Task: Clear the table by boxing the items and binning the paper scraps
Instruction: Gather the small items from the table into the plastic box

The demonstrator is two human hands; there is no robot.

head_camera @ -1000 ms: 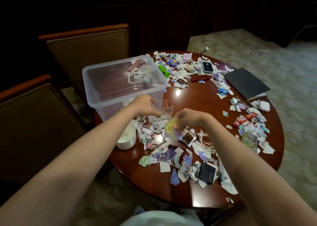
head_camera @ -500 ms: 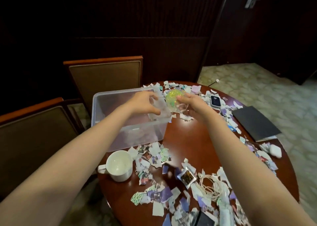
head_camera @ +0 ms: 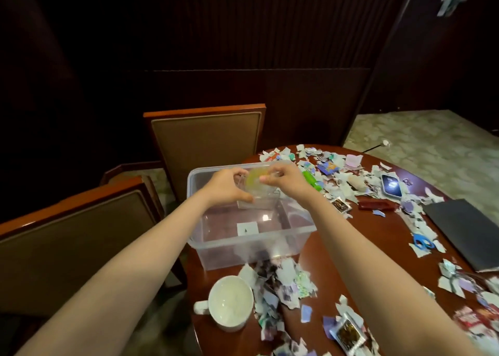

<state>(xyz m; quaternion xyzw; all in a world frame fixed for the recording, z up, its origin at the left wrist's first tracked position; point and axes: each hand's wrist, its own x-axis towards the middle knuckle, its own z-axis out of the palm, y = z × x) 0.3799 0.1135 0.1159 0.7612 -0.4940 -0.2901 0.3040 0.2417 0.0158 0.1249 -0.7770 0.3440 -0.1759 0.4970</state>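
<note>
Gripping a blurred ball (head_camera: pixel 254 182) (clear holder (head_camera: pixel 259 204) faint; edges lost), hands (head_camera: pixel 229 188) (head_camera: pixel 286 180) overhang box (head_camera: pixel 251 241).

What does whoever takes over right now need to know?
Hands: the left grip holds a small clear tub above the storage box; the right grip holds the glitter ball at the tub's mouth.
Done: almost nothing. Only a white square shows on the box floor.
Left: mug, phone, scissors and notebook are unboxed. Paper scraps litter the table. No bin is in view.
</note>
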